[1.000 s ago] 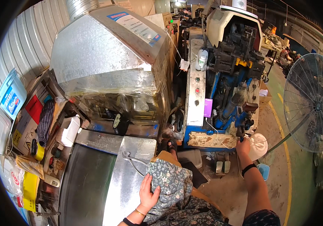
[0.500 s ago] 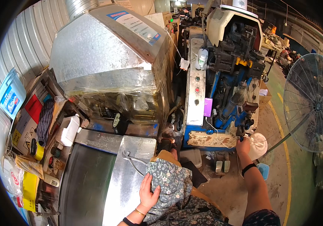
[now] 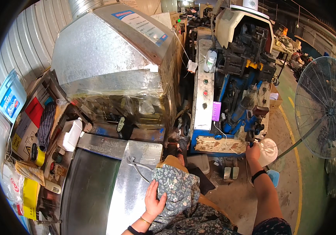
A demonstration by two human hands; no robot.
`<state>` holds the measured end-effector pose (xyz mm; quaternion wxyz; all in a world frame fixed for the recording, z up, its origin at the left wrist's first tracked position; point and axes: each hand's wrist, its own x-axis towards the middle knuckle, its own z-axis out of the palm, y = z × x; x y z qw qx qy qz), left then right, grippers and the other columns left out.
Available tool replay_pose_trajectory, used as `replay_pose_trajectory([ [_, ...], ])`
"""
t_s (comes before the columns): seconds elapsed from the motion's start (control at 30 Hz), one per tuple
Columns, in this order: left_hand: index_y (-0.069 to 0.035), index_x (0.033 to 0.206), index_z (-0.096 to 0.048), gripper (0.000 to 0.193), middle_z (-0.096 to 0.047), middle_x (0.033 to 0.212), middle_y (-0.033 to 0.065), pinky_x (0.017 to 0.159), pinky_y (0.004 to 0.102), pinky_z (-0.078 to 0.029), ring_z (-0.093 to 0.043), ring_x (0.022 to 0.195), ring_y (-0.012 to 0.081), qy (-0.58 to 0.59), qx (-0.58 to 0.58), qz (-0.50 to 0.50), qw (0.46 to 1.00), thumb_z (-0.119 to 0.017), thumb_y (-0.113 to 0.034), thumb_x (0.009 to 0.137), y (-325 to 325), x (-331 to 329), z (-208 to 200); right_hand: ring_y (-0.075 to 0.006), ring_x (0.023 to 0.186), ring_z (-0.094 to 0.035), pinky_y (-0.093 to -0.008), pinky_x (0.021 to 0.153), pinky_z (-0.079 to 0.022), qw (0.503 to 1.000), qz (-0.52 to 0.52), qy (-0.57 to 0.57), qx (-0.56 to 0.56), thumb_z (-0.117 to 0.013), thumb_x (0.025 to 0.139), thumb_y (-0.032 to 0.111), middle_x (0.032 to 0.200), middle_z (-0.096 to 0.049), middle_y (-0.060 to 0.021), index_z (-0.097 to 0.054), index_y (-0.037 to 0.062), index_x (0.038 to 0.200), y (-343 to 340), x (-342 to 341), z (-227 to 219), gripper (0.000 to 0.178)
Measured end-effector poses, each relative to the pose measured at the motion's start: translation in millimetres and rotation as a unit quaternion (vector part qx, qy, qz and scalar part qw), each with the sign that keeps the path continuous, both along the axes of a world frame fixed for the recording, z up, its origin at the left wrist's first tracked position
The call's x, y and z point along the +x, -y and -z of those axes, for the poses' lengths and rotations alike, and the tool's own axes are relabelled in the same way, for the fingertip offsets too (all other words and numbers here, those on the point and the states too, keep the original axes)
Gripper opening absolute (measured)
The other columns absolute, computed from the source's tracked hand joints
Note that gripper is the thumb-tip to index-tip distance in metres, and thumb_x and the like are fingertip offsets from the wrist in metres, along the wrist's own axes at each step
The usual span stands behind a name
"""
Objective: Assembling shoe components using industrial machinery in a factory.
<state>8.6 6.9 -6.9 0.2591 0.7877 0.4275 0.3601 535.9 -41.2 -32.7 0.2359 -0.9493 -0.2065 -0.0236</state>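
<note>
My left hand [image 3: 154, 199] lies flat on dark floral cloth [image 3: 176, 186] that covers my raised knee, thumb spread from the fingers. Stretched forward, my right hand [image 3: 253, 152] is closed at the lower front corner of a blue and black machine [image 3: 246, 102]. Its fingers meet the bottom of a dark upright part [image 3: 250, 136], and what they grip there is mostly hidden. Just above stands a brown-topped knob [image 3: 260, 111]. A white cable [image 3: 227, 138] hangs over the machine's worn wooden front, beneath a purple box [image 3: 216, 111].
Left of my knee is a dark conveyor belt [image 3: 91, 192] with a metal side plate [image 3: 134, 188], leading under a metal hood [image 3: 101, 51]. A white jug [image 3: 269, 150] stands beside my right hand. Farther right rises a large fan [image 3: 324, 107]. Two pedals [image 3: 231, 172] sit on the floor.
</note>
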Motion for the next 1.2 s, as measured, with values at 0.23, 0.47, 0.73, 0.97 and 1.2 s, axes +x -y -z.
replay_pose_trajectory([
  [0.23, 0.000, 0.134, -0.053, 0.052, -0.051, 0.141, 0.0243, 0.109, 0.0430, -0.041, -0.049, 0.131, 0.0400, 0.008, -0.058, 0.055, 0.997, -0.067, -0.025, 0.090, 2.4, -28.5, -21.9, -0.0353, 0.085, -0.069, -0.0446, 0.073, -0.051, 0.990, -0.083, 0.077, 0.081, -0.067, 0.087, 0.028, 0.090, -0.071, -0.0213, -0.064, -0.0030, 0.112, 6.7, 66.4, 61.5, 0.040],
  [0.47, -0.002, 0.101, -0.062, 0.026, -0.061, 0.104, 0.0199, 0.087, 0.0476, -0.049, -0.059, 0.095, 0.0408, -0.135, -0.026, -0.231, 0.963, -0.067, -0.012, 0.077, 118.0, -191.6, -44.1, -0.0358, 0.085, -0.069, -0.0449, 0.073, -0.051, 0.873, -0.486, 0.016, -0.031, -0.066, 0.087, 0.028, 0.090, -0.071, -0.0214, -0.064, -0.0031, 0.112, -173.2, -230.0, -81.1, 0.040],
  [0.73, 0.002, 0.125, -0.056, 0.072, -0.058, 0.128, 0.0211, 0.103, 0.0444, -0.045, -0.053, 0.124, 0.0356, -0.428, -0.234, -0.745, 0.454, -0.080, -0.039, 0.071, 293.1, -433.9, -54.2, -0.0366, 0.086, -0.068, -0.0453, 0.073, -0.051, 0.887, -0.455, 0.016, -0.077, -0.066, 0.087, 0.027, 0.089, -0.071, -0.0215, -0.064, -0.0032, 0.111, -167.5, -409.0, -191.8, 0.039],
  [0.97, 0.000, 0.113, -0.059, 0.070, -0.069, 0.105, 0.0210, 0.087, 0.0476, -0.052, -0.065, 0.102, 0.0407, -0.337, -0.290, -0.664, 0.601, -0.082, -0.049, 0.068, 283.2, -457.6, 0.4, -0.0399, 0.097, -0.064, -0.0463, 0.082, -0.049, 0.986, -0.155, 0.058, -0.034, -0.067, 0.085, 0.020, 0.102, -0.067, -0.0230, -0.059, -0.0033, 0.118, 8.3, 68.8, 40.0, 0.041],
  [1.2, -0.002, 0.114, -0.062, 0.063, -0.065, 0.094, 0.0181, 0.078, 0.0405, -0.055, -0.066, 0.086, 0.0388, -0.246, -0.019, -0.319, 0.915, -0.081, -0.003, 0.054, 149.8, -256.7, -157.8, -0.0288, 0.108, -0.063, -0.0391, 0.095, -0.049, 0.915, -0.376, -0.093, 0.110, -0.070, 0.085, 0.009, 0.117, -0.065, -0.0143, -0.053, 0.0020, 0.129, -14.7, -124.7, -22.0, 0.047],
])
